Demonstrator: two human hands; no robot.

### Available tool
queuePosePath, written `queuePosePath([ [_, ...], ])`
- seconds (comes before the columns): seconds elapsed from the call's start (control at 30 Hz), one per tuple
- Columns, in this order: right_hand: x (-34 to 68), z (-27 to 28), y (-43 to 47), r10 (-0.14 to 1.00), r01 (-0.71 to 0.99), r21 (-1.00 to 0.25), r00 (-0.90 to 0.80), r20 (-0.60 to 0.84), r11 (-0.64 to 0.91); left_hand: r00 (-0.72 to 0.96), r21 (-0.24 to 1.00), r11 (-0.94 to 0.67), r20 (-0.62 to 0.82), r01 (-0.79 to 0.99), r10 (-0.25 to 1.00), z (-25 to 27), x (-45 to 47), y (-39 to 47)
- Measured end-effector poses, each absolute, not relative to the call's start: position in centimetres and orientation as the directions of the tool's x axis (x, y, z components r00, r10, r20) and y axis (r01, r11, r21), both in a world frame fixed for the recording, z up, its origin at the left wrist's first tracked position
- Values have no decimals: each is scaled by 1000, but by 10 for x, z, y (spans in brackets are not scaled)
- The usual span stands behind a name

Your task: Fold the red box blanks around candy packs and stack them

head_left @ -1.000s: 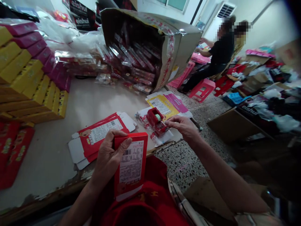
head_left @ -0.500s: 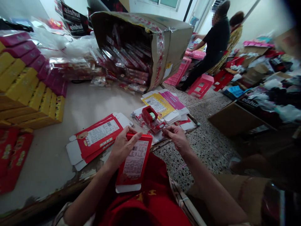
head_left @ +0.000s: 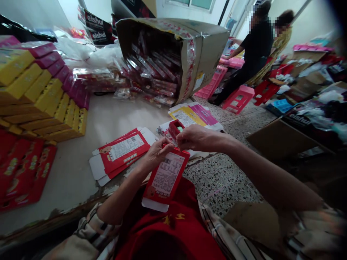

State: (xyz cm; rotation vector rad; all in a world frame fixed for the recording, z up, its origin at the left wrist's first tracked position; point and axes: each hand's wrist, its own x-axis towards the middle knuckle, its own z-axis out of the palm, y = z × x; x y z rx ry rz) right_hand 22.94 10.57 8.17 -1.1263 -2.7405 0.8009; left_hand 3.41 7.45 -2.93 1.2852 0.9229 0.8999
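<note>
My left hand [head_left: 156,154] is closed on the upper left edge of a red printed box [head_left: 166,177]. The box is tilted over my lap, and a white flap sticks out at its lower end. At the box's top edge, close to the left fingertips, my right hand [head_left: 193,138] is pinched; whatever it holds is too small to make out. Just behind the right hand stands a red tape dispenser [head_left: 174,127], partly covered by it. Flattened red boxes [head_left: 123,150] lie on the table to the left.
A large carton [head_left: 206,47] lies on its side, full of plastic-wrapped packets. Stacked yellow boxes [head_left: 46,97] and red boxes [head_left: 24,173] stand at left. Yellow and purple flat boxes [head_left: 189,115] lie behind the dispenser. Two people work near pink stools [head_left: 240,97].
My right hand has moved left from beside the tape dispenser to the top edge of the red box. My left hand still holds the box. The view has shifted slightly.
</note>
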Motion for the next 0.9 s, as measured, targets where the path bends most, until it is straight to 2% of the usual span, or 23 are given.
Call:
queuePosePath([
  [0.1,213,85,113,637,626,-469,-754,-161,623,405,993,93,-57,-70,912,-27,30,72],
  [0.3,208,85,117,640,630,-574,-735,-223,523,419,983,125,-59,-132,906,-33,27,68],
  [0.37,210,83,119,668,610,-669,-710,-224,424,442,985,105,-33,-138,896,-28,25,63],
  [0.47,211,73,125,691,508,-843,-674,-262,177,446,989,-4,70,-147,892,-6,12,54],
  [0.53,207,63,134,692,483,-873,-653,-309,66,397,983,-113,161,-142,904,17,-10,49],
  [0.57,203,58,141,718,494,-866,-630,-296,76,345,975,-176,213,-134,914,30,-25,47],
  [0.63,191,49,162,788,537,-819,-586,-188,204,200,945,-314,327,-92,924,54,-63,45],
  [0.73,158,39,207,767,601,-695,-632,-112,394,52,885,-465,464,1,884,72,-124,44],
  [0.8,129,34,242,740,634,-618,-661,-124,464,90,881,-467,461,74,883,64,-162,43],
  [0.9,79,24,299,767,678,-497,-640,-37,542,120,920,-298,276,253,954,24,-214,34],
])
